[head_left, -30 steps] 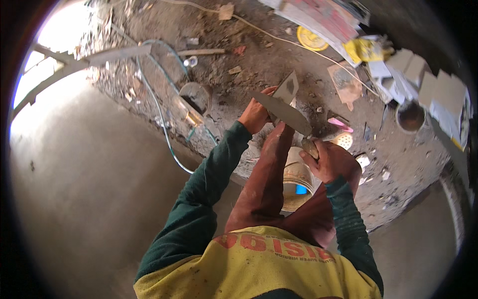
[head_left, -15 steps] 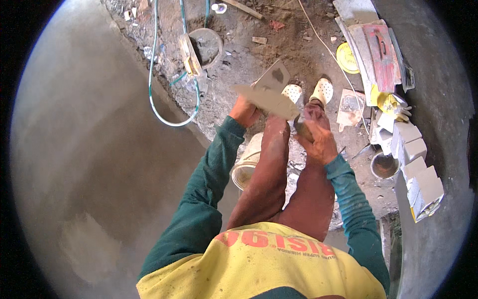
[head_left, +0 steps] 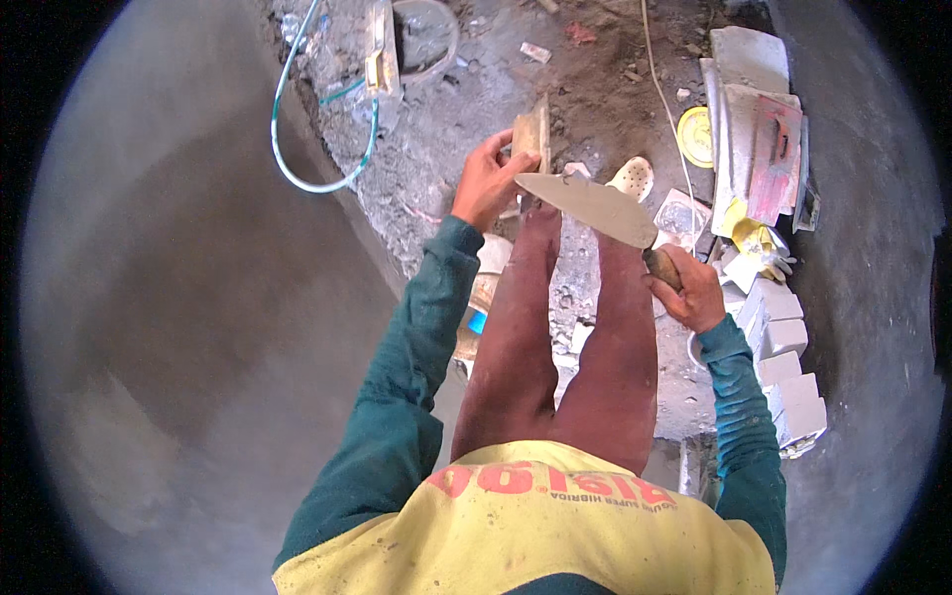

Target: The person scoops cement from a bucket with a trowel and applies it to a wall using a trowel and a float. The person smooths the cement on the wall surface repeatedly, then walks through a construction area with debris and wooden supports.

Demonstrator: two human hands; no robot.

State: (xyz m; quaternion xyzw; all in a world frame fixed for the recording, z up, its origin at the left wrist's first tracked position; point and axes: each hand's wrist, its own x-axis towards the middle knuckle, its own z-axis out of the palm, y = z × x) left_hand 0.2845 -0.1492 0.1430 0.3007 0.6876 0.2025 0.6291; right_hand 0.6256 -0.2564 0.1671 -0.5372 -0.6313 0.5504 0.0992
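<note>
Nearest, trowel side: right hand (head_left: pixel 691 290) is wrapped around the grip of the mason's trowel (head_left: pixel 592 205), out over the right thigh. Thin stiff blade, light to moderate weight, I'd guess; any wet mix on it would make it tip-heavy and slick. Take it by the wooden handle (head_left: pixel 661 268), close to the neck, and stay off the blade edges. Right forearm rises from lower right in its green sleeve (head_left: pixel 732 387), blade pointing left across the body.

Farther out: left hand (head_left: pixel 485 180) grips the hand float (head_left: pixel 532 139) above the left shin, fingers bent over it; thumb placement unclear. Float stands nearly edge-on: rigid, probably light, awkward if pinched only by a rim. Best hold is central, at the back. Left arm reaches well forward. Trowel tip sits just by the left fingers; can't tell if touching.

Beyond: bucket (head_left: pixel 491 260) partly behind left leg, clog (head_left: pixel 633 178), hose (head_left: pixel 327 188).
</note>
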